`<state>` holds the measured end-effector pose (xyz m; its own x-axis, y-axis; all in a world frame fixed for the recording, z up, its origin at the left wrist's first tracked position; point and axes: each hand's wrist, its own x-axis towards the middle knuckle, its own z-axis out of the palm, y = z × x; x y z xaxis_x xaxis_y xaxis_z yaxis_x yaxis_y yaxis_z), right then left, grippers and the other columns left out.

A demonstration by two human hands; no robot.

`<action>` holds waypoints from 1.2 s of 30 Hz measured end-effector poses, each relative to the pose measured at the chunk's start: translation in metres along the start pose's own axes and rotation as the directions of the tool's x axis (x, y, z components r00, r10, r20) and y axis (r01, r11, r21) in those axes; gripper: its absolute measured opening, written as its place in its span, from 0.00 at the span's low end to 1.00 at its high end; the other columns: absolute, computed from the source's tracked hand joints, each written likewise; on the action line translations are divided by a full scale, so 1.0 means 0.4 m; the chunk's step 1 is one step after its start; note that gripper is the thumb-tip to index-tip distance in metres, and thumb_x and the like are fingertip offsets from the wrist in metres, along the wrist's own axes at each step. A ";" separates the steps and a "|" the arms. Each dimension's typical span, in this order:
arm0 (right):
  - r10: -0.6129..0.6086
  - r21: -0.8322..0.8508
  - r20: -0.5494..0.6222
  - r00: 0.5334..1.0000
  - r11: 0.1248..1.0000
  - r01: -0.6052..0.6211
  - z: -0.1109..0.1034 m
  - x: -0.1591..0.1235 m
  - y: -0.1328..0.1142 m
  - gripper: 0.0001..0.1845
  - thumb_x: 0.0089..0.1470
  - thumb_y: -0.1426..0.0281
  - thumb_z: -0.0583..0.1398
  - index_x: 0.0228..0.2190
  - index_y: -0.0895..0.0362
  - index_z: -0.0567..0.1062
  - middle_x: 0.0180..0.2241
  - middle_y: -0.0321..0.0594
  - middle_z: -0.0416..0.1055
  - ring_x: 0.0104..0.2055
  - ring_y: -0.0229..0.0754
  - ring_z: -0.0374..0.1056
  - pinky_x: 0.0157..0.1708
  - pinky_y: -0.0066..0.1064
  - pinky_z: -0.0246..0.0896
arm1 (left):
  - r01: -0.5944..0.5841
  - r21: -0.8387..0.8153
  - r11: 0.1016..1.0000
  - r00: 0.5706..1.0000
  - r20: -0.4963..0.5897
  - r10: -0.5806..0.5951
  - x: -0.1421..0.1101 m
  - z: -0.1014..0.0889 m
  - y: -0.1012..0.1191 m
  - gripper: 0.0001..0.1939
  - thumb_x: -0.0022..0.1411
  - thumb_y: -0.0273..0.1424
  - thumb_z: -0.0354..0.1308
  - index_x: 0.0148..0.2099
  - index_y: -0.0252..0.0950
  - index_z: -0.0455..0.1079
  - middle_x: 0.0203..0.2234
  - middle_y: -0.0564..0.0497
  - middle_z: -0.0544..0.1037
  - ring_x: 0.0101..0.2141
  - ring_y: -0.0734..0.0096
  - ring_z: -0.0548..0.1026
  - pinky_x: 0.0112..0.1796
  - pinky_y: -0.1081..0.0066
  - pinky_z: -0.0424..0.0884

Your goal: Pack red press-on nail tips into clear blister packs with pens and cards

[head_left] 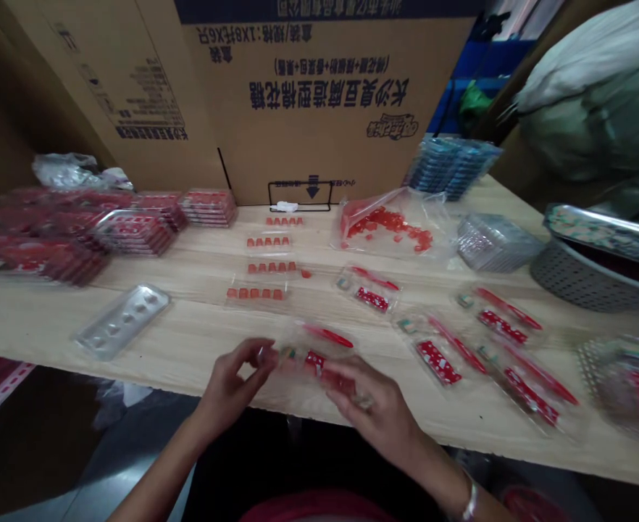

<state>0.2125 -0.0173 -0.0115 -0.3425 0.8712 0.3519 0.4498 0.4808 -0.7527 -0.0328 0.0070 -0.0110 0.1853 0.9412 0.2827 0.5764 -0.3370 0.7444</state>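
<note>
Left hand (pixel 232 380) pinches one end, right hand (pixel 377 402) grips the other, of a blurred clear tray (pixel 296 335) near the front edge of the desk (pixel 200 326). Inside: red pen (pixel 330 336), red patterned packet (pixel 314 360). Beyond: orange-red pieces (pixel 268 267), cardboard box (pixel 319 138).

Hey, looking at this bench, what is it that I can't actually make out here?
All in the head view:
- Clear pack between the hands: blurred, its right end covered by the right hand.
- Whatever is at the left hand's fingertips: blurred.
- Small print on the cardboard box: too small and blurred.
- Grey basket: cut off by the right edge.
</note>
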 end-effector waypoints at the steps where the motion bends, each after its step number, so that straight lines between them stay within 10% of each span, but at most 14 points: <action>1: 0.091 0.048 -0.048 0.995 0.995 -0.088 0.000 0.013 0.029 0.17 0.57 0.67 0.58 0.49 0.52 0.70 0.41 0.42 0.76 0.41 0.44 0.74 0.40 0.35 0.71 | 0.047 -0.038 0.998 0.998 0.033 -0.046 0.043 0.022 -0.006 0.11 0.59 0.34 0.55 0.44 0.37 0.70 0.26 0.53 0.77 0.25 0.74 0.75 0.27 0.74 0.71; 5: 0.165 -0.010 -0.217 0.962 0.985 -0.171 0.028 0.058 0.128 0.22 0.53 0.67 0.58 0.51 0.55 0.67 0.45 0.47 0.72 0.48 0.47 0.69 0.48 0.43 0.66 | 0.143 -0.067 0.987 0.987 0.085 -0.137 0.147 0.091 -0.053 0.14 0.52 0.33 0.57 0.41 0.34 0.71 0.27 0.52 0.75 0.22 0.75 0.71 0.23 0.74 0.67; 11: 0.010 -0.222 -0.279 0.960 0.972 -0.075 0.056 0.061 0.139 0.17 0.56 0.72 0.54 0.49 0.56 0.69 0.48 0.48 0.68 0.55 0.50 0.60 0.56 0.50 0.56 | 0.106 -0.044 0.993 0.991 0.086 -0.102 0.133 0.104 -0.062 0.13 0.56 0.35 0.53 0.41 0.34 0.71 0.27 0.52 0.73 0.20 0.77 0.68 0.22 0.74 0.65; 21: 0.128 -0.103 -0.199 0.971 0.983 -0.151 0.029 0.091 0.171 0.18 0.59 0.70 0.52 0.51 0.54 0.68 0.46 0.46 0.68 0.49 0.45 0.66 0.49 0.39 0.64 | 0.081 0.118 0.990 0.995 -0.070 -0.073 0.202 0.147 -0.059 0.16 0.53 0.29 0.54 0.46 0.34 0.71 0.32 0.49 0.72 0.25 0.72 0.69 0.29 0.68 0.70; 28: 0.016 -0.224 0.072 0.997 0.975 0.001 0.023 0.080 0.141 0.23 0.59 0.70 0.52 0.56 0.55 0.63 0.52 0.47 0.65 0.54 0.46 0.60 0.54 0.44 0.59 | 0.136 -0.077 0.988 0.990 0.043 -0.133 0.111 0.102 -0.088 0.21 0.61 0.34 0.49 0.55 0.34 0.63 0.34 0.50 0.72 0.22 0.77 0.68 0.24 0.73 0.69; 32: -0.015 -0.168 0.155 0.988 0.985 0.041 0.009 0.072 0.153 0.24 0.62 0.68 0.50 0.58 0.55 0.59 0.54 0.47 0.63 0.56 0.44 0.59 0.54 0.41 0.59 | 0.108 -0.105 0.989 0.981 0.175 -0.088 0.059 0.060 -0.070 0.27 0.61 0.39 0.54 0.61 0.40 0.57 0.50 0.42 0.70 0.41 0.65 0.74 0.38 0.65 0.74; 36: -0.042 -0.217 0.248 0.968 0.971 0.098 0.000 0.064 0.162 0.25 0.62 0.66 0.51 0.59 0.57 0.58 0.59 0.50 0.58 0.61 0.46 0.54 0.57 0.43 0.55 | -0.146 0.043 0.988 0.955 0.267 0.129 0.028 0.045 -0.056 0.40 0.55 0.40 0.62 0.65 0.44 0.49 0.62 0.40 0.56 0.60 0.50 0.59 0.54 0.52 0.65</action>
<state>0.2327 0.0362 -0.0513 -0.5549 0.7983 0.2340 0.5824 0.5737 -0.5759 -0.0293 0.0257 -0.0354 0.4638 0.8619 0.2048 0.5766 -0.4692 0.6689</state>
